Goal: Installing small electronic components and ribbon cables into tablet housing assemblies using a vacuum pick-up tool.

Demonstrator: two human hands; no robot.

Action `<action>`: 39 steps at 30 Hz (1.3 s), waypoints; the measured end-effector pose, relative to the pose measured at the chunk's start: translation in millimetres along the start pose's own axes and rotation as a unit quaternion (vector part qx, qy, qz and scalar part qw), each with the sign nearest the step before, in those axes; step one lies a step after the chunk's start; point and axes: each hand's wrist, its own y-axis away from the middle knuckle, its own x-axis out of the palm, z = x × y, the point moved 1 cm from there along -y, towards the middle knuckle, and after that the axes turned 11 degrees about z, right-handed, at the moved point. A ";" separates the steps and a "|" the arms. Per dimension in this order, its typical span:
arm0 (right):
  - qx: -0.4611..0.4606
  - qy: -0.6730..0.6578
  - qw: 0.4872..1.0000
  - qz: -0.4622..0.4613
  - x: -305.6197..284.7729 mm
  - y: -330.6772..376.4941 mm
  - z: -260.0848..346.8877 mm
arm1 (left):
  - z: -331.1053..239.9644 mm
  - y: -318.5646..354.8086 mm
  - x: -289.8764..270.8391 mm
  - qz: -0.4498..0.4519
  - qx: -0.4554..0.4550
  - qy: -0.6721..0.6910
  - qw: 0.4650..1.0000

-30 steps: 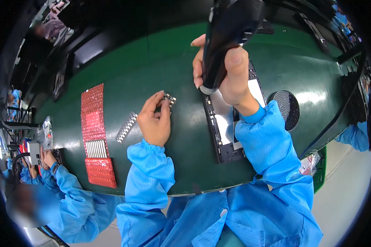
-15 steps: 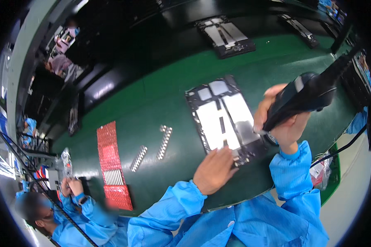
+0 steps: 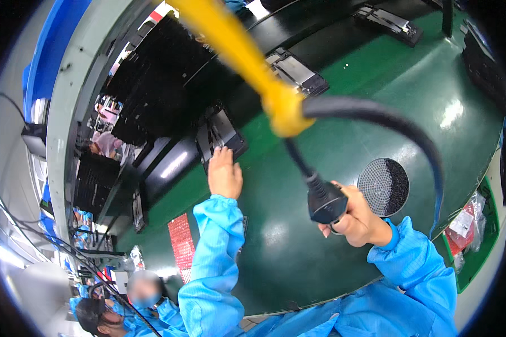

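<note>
Apparently the left hand [image 3: 225,175], fingers together, touched a black tray [image 3: 219,135]; the right hand [image 3: 357,219], fingers clamped on a black tool [image 3: 326,203], risked snagging its cable [image 3: 376,115].

Bright overhead light; glare patches on green table [image 3: 376,95] beyond right hand [image 3: 357,219]. Yellow cord [image 3: 236,50] above the hands blurred, out of focus. Strong fisheye bending, dark rim.

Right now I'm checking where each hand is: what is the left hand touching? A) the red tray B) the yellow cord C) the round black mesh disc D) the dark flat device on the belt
D: the left hand rests on the edge of the dark flat device, far from the round black mesh disc.
</note>
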 end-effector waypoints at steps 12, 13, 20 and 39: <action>0.025 0.050 0.997 0.059 1.2 -2.5 3.3 | -106.5 -158.8 8.4 0.147 0.050 -0.042 0.987; 0.017 0.044 0.998 0.051 0.7 -1.9 -0.1 | -112.8 -168.6 8.7 0.175 0.026 -0.054 0.983; 0.019 0.073 0.997 0.020 -4.8 0.7 -4.9 | -109.1 -175.5 11.8 -0.063 0.031 0.001 0.998; -0.063 0.023 0.970 -0.234 -67.5 -3.7 56.3 | -165.9 133.9 -60.0 0.024 0.236 0.167 0.957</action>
